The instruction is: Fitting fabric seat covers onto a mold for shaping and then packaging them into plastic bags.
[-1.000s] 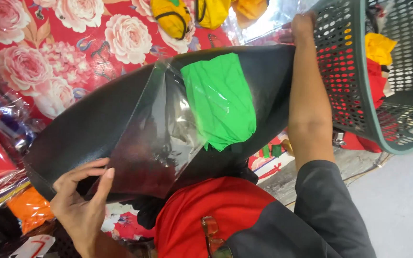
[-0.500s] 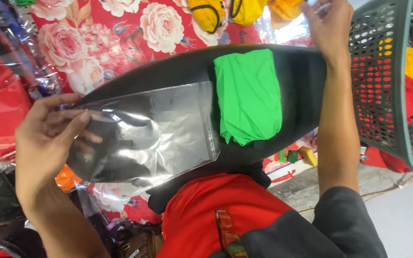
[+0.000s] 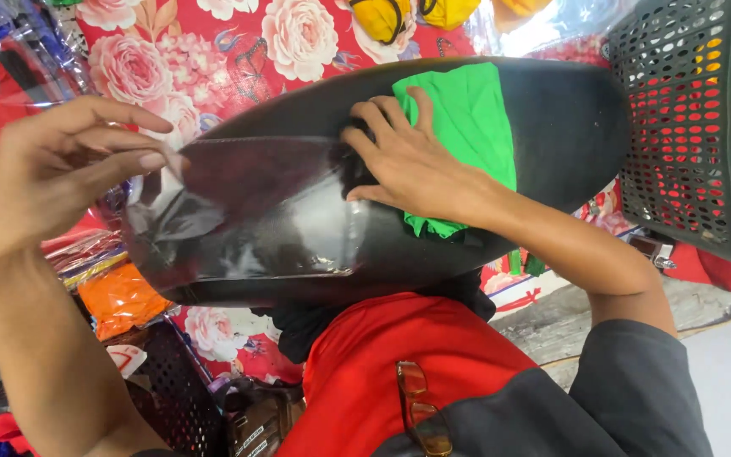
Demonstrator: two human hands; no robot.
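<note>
- left hand at 9 o'clock of frame; thumb and fingertips pinched closed on the open edge of a clear plastic bag; lifting that edge off the surface
- right hand near centre, toward 1 o'clock; palm down, fingers spread and flat, pressing on a folded green cloth at the bag's mouth; not curled round it, so a press rather than a grasp
- green cloth lies on a black oval board resting across the lap; cloth at 1 o'clock, bag from centre out to 9 o'clock; cloth's left edge hidden under the hand, cannot tell if it is inside the bag yet
- handling, as a judgement: bag thin, glossy, slippery, floppy, crinkles easily; best held by pinching one layer at the rim; cloth soft, light, limp, would unfold if lifted by a corner; flat palm or broad pinch across the fold suits it
- board looks stiff and smooth; things likely slide on it
- around: red floral sheet at 12 o'clock; green perforated basket at 3 o'clock holding red and yellow items; orange packed item at 8 o'clock; red and grey top at 6 o'clock
</note>
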